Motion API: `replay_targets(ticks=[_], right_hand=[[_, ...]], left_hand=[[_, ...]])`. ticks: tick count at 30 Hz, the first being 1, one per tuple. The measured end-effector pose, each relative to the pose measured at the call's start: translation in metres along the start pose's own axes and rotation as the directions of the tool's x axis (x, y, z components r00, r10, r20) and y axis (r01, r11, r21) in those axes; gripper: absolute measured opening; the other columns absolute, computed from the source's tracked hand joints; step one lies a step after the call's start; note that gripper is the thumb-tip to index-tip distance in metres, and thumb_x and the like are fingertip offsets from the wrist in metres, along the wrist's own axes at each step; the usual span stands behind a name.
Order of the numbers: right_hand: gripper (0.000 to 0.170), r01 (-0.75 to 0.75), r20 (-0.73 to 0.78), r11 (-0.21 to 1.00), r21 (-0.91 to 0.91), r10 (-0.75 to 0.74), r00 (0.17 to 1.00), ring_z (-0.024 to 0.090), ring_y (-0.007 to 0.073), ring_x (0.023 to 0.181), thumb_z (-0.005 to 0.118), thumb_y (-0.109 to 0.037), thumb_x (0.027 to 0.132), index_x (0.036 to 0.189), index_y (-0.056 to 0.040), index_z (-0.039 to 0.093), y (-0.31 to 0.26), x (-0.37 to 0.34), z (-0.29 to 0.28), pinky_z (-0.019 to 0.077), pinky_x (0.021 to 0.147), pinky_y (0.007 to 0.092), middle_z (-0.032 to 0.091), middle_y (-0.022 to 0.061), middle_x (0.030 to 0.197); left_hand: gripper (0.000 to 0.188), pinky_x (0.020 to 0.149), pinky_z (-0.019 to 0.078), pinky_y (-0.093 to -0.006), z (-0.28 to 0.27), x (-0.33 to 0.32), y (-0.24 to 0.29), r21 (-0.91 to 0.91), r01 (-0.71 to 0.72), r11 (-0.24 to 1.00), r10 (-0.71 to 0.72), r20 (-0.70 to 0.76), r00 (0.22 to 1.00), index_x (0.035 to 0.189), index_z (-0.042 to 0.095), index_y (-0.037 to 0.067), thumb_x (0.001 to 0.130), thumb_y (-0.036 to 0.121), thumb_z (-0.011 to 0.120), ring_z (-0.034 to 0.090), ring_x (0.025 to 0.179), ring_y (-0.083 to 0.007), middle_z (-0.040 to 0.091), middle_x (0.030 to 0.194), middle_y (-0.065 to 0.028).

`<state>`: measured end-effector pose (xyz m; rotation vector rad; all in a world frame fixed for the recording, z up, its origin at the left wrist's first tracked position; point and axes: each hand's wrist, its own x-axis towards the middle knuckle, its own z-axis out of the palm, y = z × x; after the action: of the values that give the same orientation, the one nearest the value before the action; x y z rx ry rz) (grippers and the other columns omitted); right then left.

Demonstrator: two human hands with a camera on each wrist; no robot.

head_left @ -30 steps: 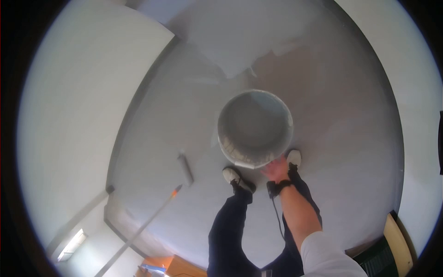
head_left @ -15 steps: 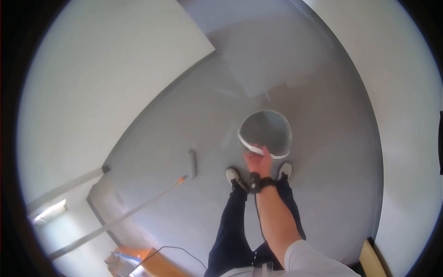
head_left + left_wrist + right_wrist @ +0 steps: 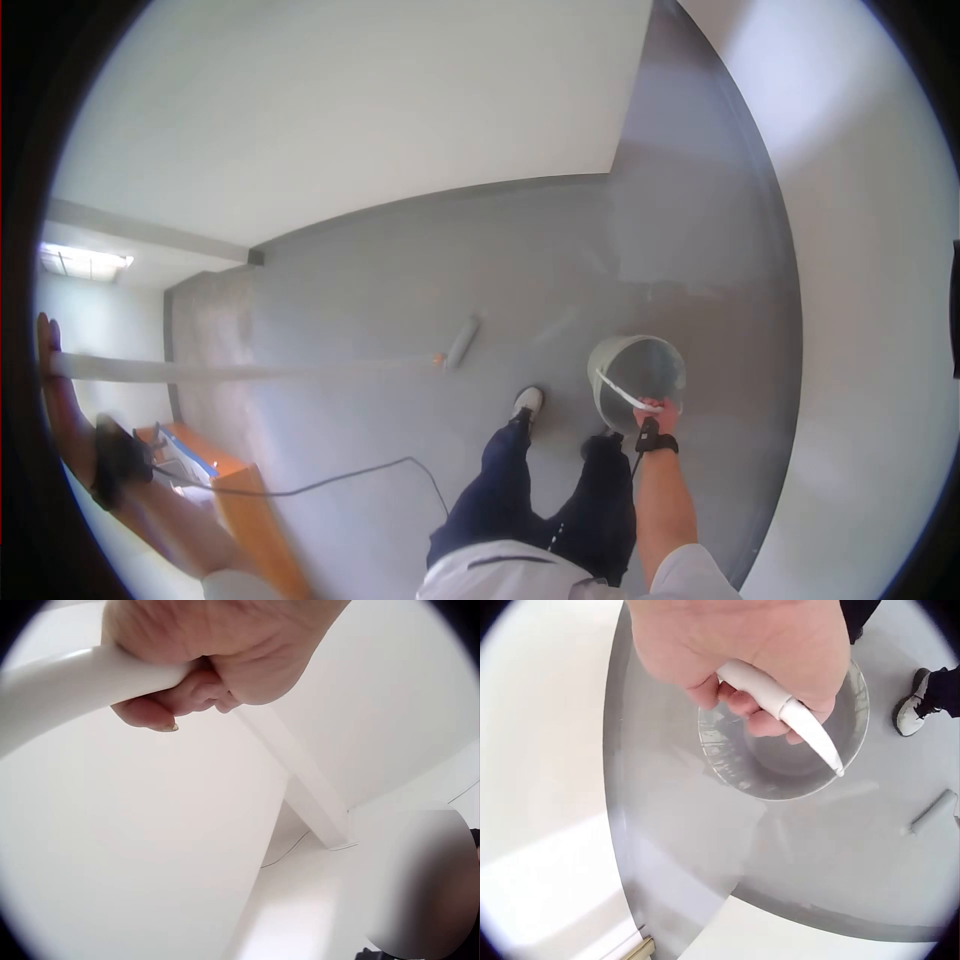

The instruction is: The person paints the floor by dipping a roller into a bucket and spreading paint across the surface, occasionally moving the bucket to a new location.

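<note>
My right hand [image 3: 658,412] grips the white handle of a bucket [image 3: 612,398] by my right foot. In the right wrist view the fingers curl round the handle's grip [image 3: 757,686], above the bucket's open mouth; grey paint streaks its inner wall. Far out to the left, my left hand [image 3: 65,405] holds the long white pole [image 3: 200,372] of a paint roller [image 3: 463,342], whose grey sleeve lies against the floor. Close up in the left wrist view, the fingers wrap the pole [image 3: 82,686].
White walls [image 3: 380,110] stand on both sides of the grey floor [image 3: 370,270], with a wall corner ahead. An orange wooden cabinet [image 3: 250,510] with things on it is at lower left. A black cable [image 3: 330,482] hangs from the left wrist across to my body.
The right hand has gone from the bucket's near rim to its handle, which now stands raised. The view has turned, and the left hand on the pole has come into sight.
</note>
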<state>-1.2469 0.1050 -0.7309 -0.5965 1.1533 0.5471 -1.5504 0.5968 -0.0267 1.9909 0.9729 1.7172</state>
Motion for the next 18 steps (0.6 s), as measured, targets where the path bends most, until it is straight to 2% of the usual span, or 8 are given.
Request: replay_targets(ticks=[1, 2, 3, 5, 7, 11, 13, 18], right_hand=[[0.032, 0.010, 0.001, 1.000, -0.006, -0.010, 1.000, 0.041, 0.0202, 0.059, 0.034, -0.033, 0.096, 0.071, -0.0135, 0.036, 0.000, -0.012, -0.011, 0.0402, 0.069, 0.0384, 0.035, 0.0028, 0.058], [0.030, 0.003, -0.050, 0.995, -0.096, -0.008, 0.999, 0.040, 0.0194, 0.057, 0.037, -0.031, 0.095, 0.071, -0.0134, 0.035, -0.020, 0.035, 0.061, 0.0393, 0.069, 0.0386, 0.034, 0.0026, 0.058], [0.028, 0.015, -0.070, 0.987, -0.157, -0.026, 0.997, 0.038, 0.0186, 0.056, 0.039, -0.029, 0.094, 0.071, -0.0133, 0.035, -0.025, 0.058, 0.091, 0.0383, 0.068, 0.0388, 0.033, 0.0023, 0.058], [0.025, 0.049, -0.181, 0.958, -0.283, -0.103, 0.978, 0.035, 0.0168, 0.053, 0.046, -0.024, 0.088, 0.070, -0.0137, 0.033, -0.014, 0.039, 0.134, 0.0376, 0.066, 0.0372, 0.031, 0.0008, 0.058], [0.024, 0.117, -0.205, 0.965, -0.233, -0.166, 0.965, 0.032, 0.0158, 0.051, 0.050, -0.021, 0.084, 0.069, -0.0141, 0.033, 0.000, 0.027, 0.162, 0.0363, 0.064, 0.0365, 0.031, -0.0002, 0.058], [0.025, 0.110, -0.212, 0.959, -0.263, -0.168, 0.963, 0.032, 0.0165, 0.051, 0.051, -0.021, 0.083, 0.068, -0.0145, 0.032, -0.008, 0.062, 0.148, 0.0333, 0.058, 0.0357, 0.031, 0.0001, 0.058], [0.025, 0.038, -0.227, 0.892, -0.451, -0.155, 0.961, 0.031, 0.0167, 0.050, 0.051, -0.021, 0.083, 0.066, -0.0156, 0.032, -0.010, 0.070, 0.153, 0.0319, 0.054, 0.0359, 0.030, -0.0003, 0.057], [0.024, 0.005, -0.276, 0.899, -0.438, -0.140, 0.951, 0.032, 0.0173, 0.047, 0.051, -0.021, 0.081, 0.066, -0.0165, 0.033, -0.023, 0.088, 0.142, 0.0324, 0.051, 0.0357, 0.029, 0.0001, 0.053]], left_hand=[[0.019, 0.044, 0.0284, -0.0220, 0.006, 0.011, -0.013, -0.009, 0.001, 1.000, -0.001, -0.014, 1.000, 0.091, 0.040, 0.006, 0.099, 0.022, 0.044, 0.021, 0.046, -0.0076, 0.021, 0.057, 0.0044], [0.020, 0.044, 0.0286, -0.0221, 0.091, 0.034, -0.047, 0.033, 0.011, 0.999, -0.012, 0.009, 1.000, 0.089, 0.039, 0.006, 0.099, 0.022, 0.044, 0.021, 0.046, -0.0077, 0.021, 0.057, 0.0045], [0.020, 0.044, 0.0288, -0.0222, 0.129, 0.045, -0.073, 0.041, 0.015, 0.999, -0.015, 0.011, 1.000, 0.088, 0.039, 0.007, 0.099, 0.023, 0.044, 0.022, 0.046, -0.0077, 0.021, 0.057, 0.0045], [0.022, 0.044, 0.0292, -0.0225, 0.170, 0.072, -0.119, 0.044, 0.023, 0.999, -0.024, 0.006, 1.000, 0.085, 0.038, 0.008, 0.099, 0.023, 0.044, 0.022, 0.046, -0.0078, 0.022, 0.056, 0.0046], [0.023, 0.044, 0.0296, -0.0227, 0.193, 0.089, -0.152, 0.033, 0.031, 0.999, -0.031, 0.002, 1.000, 0.082, 0.037, 0.009, 0.099, 0.023, 0.044, 0.023, 0.046, -0.0078, 0.022, 0.056, 0.0047], [0.028, 0.044, 0.0305, -0.0231, 0.250, 0.068, -0.195, -0.003, 0.033, 0.999, -0.033, 0.018, 0.999, 0.076, 0.035, 0.012, 0.100, 0.023, 0.043, 0.024, 0.046, -0.0079, 0.023, 0.056, 0.0048], [0.031, 0.044, 0.0309, -0.0233, 0.273, 0.070, -0.210, -0.008, 0.038, 0.999, -0.037, 0.016, 0.999, 0.073, 0.034, 0.013, 0.100, 0.023, 0.043, 0.024, 0.047, -0.0080, 0.023, 0.055, 0.0049], [0.036, 0.042, 0.0301, -0.0235, 0.307, 0.072, -0.216, -0.021, 0.012, 1.000, -0.013, -0.053, 0.998, 0.067, 0.032, 0.015, 0.100, 0.024, 0.042, 0.025, 0.046, -0.0083, 0.024, 0.054, 0.0046]])
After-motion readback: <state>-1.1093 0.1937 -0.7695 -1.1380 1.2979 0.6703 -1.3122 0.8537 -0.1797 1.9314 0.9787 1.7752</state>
